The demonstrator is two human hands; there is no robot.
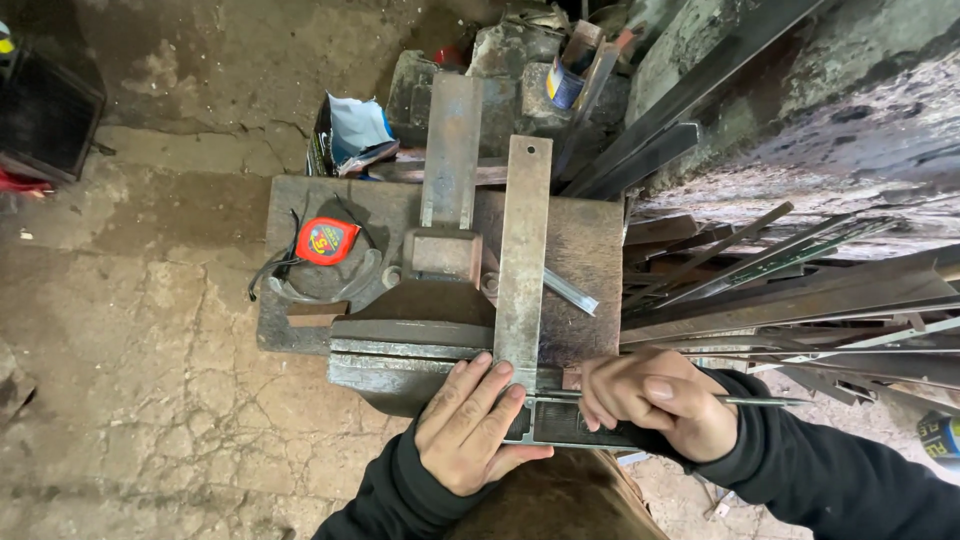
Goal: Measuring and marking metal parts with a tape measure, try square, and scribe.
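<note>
Left hand pressed flat, fingers spread, on a square laid across a flat steel bar. Right hand closed around a thin scriber. Bar clamped in the vise on the counter. Tape measure left beyond. Risk: a crooked line could be scratched if the square is nudged.
</note>
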